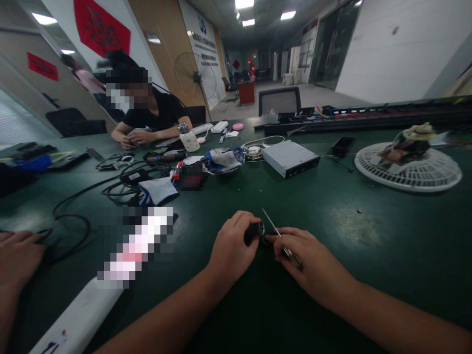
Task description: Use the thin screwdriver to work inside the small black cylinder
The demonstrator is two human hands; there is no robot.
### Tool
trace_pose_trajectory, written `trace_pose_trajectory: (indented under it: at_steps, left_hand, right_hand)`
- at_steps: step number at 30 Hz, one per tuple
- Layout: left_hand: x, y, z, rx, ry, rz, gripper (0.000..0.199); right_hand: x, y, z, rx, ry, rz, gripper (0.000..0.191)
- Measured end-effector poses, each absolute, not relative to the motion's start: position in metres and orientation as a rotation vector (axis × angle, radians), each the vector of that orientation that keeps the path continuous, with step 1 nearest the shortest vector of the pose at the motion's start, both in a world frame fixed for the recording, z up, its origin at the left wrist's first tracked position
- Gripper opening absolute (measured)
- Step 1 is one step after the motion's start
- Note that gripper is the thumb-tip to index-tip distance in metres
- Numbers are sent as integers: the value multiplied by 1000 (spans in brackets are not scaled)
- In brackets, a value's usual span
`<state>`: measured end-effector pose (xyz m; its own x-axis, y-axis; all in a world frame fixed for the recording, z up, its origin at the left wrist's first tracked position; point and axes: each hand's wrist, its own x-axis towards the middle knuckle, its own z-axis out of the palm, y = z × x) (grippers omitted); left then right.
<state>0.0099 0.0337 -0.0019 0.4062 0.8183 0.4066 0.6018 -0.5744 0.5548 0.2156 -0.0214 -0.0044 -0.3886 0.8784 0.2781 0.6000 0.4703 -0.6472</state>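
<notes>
My left hand [234, 243] is closed around a short black cylinder [254, 232], whose open-looking end has a shiny ring and faces right. Close beside it, my right hand [304, 258] grips a slim tool [272, 222] with a thin pale metal shaft and a brownish handle. The shaft points up and to the left, its tip free in the air. The right fingertips also reach a small dark part [264, 241] just below the cylinder; its kind is unclear. Both hands are just above the green tabletop [228, 314].
A grey disc drive [289, 157] and a white fan grille [409, 169] lie farther back. Cloth gloves [158, 191], black cables [125, 182] and a cup of tools [189, 139] are at left. Another person [151, 108] sits across; someone's hand [18, 260] rests at far left.
</notes>
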Motion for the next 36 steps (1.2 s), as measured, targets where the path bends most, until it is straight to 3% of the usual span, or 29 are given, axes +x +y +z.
trace_pose_trajectory:
  at_steps: [10, 18, 36]
  left_hand:
    - [9, 33, -2, 2455, 915, 869, 33]
    - [8, 32, -4, 2505, 838, 828, 34]
    - [10, 28, 2, 2540, 774, 851, 30]
  right_hand:
    - [220, -24, -1, -1226, -1705, 790, 14]
    - [222, -26, -3, -1175, -1564, 755, 24]
    - [221, -27, -7, -1085, -1480, 833, 29]
